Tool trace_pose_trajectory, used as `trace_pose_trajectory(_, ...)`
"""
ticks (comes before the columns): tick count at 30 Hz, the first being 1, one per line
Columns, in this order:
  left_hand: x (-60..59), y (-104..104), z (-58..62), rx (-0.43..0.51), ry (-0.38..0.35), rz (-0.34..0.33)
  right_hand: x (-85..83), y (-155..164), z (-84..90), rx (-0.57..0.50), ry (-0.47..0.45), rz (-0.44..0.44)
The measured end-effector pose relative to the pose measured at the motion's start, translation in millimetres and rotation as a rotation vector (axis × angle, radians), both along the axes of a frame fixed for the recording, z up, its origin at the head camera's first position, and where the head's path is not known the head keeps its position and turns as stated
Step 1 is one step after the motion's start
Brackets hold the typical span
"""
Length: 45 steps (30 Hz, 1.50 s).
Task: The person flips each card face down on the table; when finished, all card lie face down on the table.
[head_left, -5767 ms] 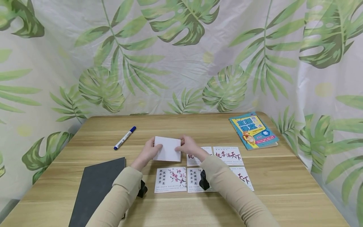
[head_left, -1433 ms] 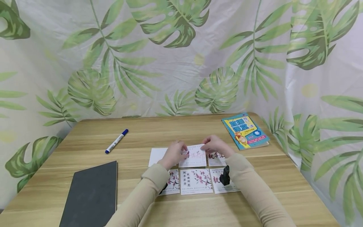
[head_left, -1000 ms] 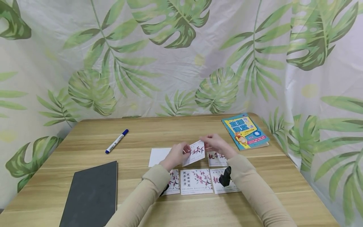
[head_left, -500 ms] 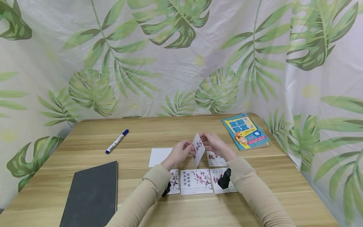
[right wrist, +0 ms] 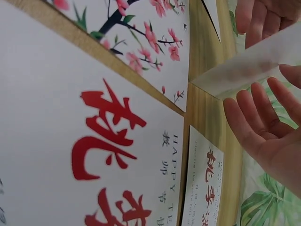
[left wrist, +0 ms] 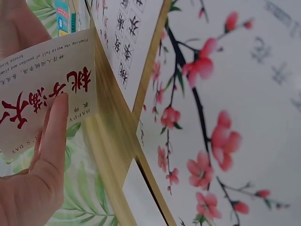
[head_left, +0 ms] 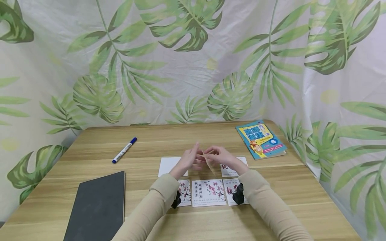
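Both hands meet above the middle of the wooden table (head_left: 271, 207) with one card between them. It is a white card with red characters (left wrist: 47, 94), tilted nearly on edge in the head view (head_left: 208, 160). My left hand (head_left: 190, 159) pinches it, a digit pressed on the printed face (left wrist: 51, 136). The card's blank back (right wrist: 244, 66) faces my right hand (head_left: 218, 155), whose straight fingers (right wrist: 261, 122) lie against its lower edge. Below lie a cherry-blossom card (head_left: 208, 192), a red-character card (head_left: 230, 192) and a face-down white card (head_left: 169, 165).
A blue marker (head_left: 124, 150) lies at the back left. A dark notebook (head_left: 96, 207) sits at the front left, and a colourful booklet (head_left: 260, 139) at the back right. Another red-character card (head_left: 229, 167) lies under my right hand. A leaf-print curtain surrounds the table.
The red-character card was lifted off the table by its right edge and turned over towards the left; it now stands past upright, blank back to the right. Earlier a card was laid face-down at left.
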<state>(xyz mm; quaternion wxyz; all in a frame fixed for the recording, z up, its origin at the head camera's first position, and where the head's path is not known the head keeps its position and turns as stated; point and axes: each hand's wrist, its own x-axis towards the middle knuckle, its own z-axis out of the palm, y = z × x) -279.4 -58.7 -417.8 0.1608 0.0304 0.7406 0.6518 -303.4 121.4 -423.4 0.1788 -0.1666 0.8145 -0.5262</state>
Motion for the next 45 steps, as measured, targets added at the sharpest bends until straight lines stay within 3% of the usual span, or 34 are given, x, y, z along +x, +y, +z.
trace_pose_trajectory(9,2.8,-3.3,-0.9,-0.058,0.012,-0.006,0.7,0.1,-4.8,0.043,0.058,0.008)
trace_pose_trajectory(10,6.0,-3.2,3.1,-0.076,0.022,-0.006,3.3,-0.5,-1.5,0.051,0.065,0.009)
trace_pose_trajectory(15,4.9,-5.7,1.2,-0.182,0.08,0.015,4.0,-1.4,0.2,0.14,0.157,0.011)
trace_pose_trajectory(20,0.4,-9.1,-6.1,-0.324,0.152,0.065,1.9,-0.2,-1.5,0.252,0.206,-0.063)
trace_pose_trajectory(23,-0.2,-9.6,-7.1,-0.37,0.171,0.093,1.0,2.1,-2.3,0.254,0.192,-0.114)
trace_pose_trajectory(29,-1.1,-8.1,-6.9,-0.375,0.179,0.115,-3.0,7.2,-5.5,0.204,0.091,-0.18)
trace_pose_trajectory(32,-1.2,-7.8,-7.8,-0.383,0.214,0.119,-5.6,7.7,-6.5,0.221,0.087,-0.214)
trace_pose_trajectory(37,-3.1,-7.8,-13.9,-0.445,0.294,0.127,-7.9,5.6,-5.1,0.335,0.211,-0.235)
trace_pose_trajectory(45,-5.1,-2.0,-19.9,-0.551,0.363,0.146,-9.8,-3.0,-10.3,0.472,0.366,-0.149)
